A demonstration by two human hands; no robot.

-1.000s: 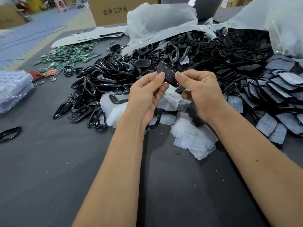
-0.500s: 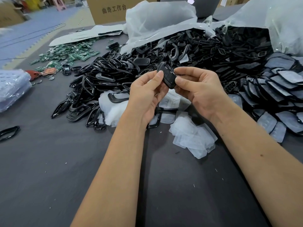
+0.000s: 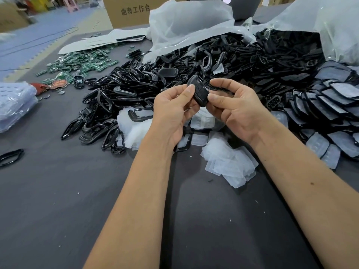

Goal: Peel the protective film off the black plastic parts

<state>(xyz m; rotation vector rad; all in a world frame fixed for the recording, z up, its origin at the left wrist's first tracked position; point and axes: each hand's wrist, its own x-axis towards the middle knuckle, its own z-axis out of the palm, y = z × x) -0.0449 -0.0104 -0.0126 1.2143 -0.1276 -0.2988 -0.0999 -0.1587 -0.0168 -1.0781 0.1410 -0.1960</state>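
Observation:
Both my hands hold one small black plastic part (image 3: 199, 91) up above the table. My left hand (image 3: 172, 111) pinches its left edge with thumb and fingers. My right hand (image 3: 233, 107) pinches its right and lower edge, thumb in front. Whether film still covers the part I cannot tell. Under my hands lies a heap of peeled clear films (image 3: 229, 164). Film-covered black parts (image 3: 330, 105) are stacked at the right.
A large heap of black frames (image 3: 124, 94) spreads left of my hands, and more black parts spill from a clear bag (image 3: 184, 26) behind. Green circuit boards (image 3: 83, 63) lie far left. A cardboard box (image 3: 132, 10) stands at the back.
My hands have turned the black part slightly and shifted their pinch on it; my right thumb now sits lower on its edge. The piles have not moved.

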